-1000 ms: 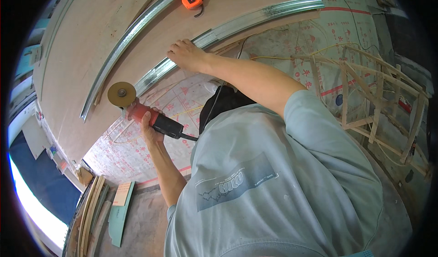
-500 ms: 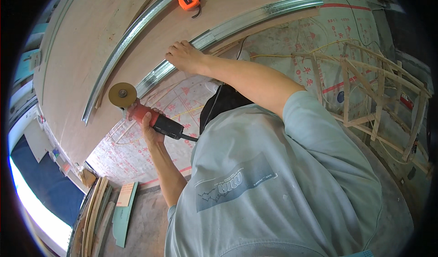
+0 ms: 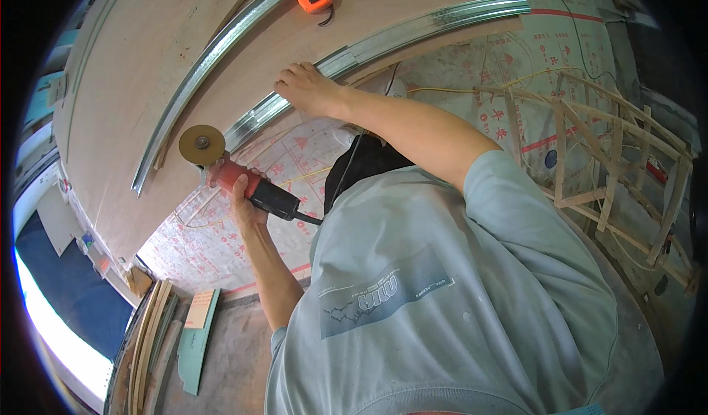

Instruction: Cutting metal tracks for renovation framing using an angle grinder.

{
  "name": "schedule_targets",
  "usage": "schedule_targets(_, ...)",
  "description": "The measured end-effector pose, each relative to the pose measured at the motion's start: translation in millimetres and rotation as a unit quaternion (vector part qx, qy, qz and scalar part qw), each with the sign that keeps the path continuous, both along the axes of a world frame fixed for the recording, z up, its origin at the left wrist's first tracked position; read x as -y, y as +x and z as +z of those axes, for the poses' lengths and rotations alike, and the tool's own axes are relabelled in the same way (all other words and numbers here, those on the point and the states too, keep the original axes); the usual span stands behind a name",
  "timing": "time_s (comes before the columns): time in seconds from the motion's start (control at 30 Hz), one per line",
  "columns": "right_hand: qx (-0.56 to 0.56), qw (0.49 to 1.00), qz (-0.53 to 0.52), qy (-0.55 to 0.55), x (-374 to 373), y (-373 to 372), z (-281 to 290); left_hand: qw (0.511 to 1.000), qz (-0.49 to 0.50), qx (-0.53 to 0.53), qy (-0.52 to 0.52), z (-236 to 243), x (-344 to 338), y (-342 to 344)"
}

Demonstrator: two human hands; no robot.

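Left hand (image 3: 247, 202) is wrapped around a red-and-black corded angle grinder (image 3: 240, 179) fitted with a round tan disc (image 3: 202, 146). Right hand (image 3: 304, 89) is curled over a long, shiny silver metal channel (image 3: 257, 117) laid along the near edge of a big brown wooden sheet (image 3: 118, 157); can't be told if it's actually pinched. Channel's angled lower left to upper right, lower-left end just beside the disc, so that end's nearer the left hand.
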State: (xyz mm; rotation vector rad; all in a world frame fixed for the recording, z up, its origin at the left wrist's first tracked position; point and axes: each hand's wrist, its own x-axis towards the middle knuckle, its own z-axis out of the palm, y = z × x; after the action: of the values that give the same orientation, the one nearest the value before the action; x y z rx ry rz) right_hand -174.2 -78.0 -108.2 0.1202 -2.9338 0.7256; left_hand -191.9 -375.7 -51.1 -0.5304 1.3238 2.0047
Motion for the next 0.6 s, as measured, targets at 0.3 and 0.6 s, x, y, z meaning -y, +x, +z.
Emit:
schedule_targets(0.3, -0.036, 0.999, 0.024, -0.026, 1.2, -5.0, -8.9, 0.999, -0.014, -0.021, -0.036, 5.1, 3.3, -5.3)
schedule_targets(0.6, -0.015, 0.998, 0.033, -0.052, -13.8, 6.4, -5.2, 0.983, -0.097, -0.085, -0.131, 1.3, -26.4, -12.9)
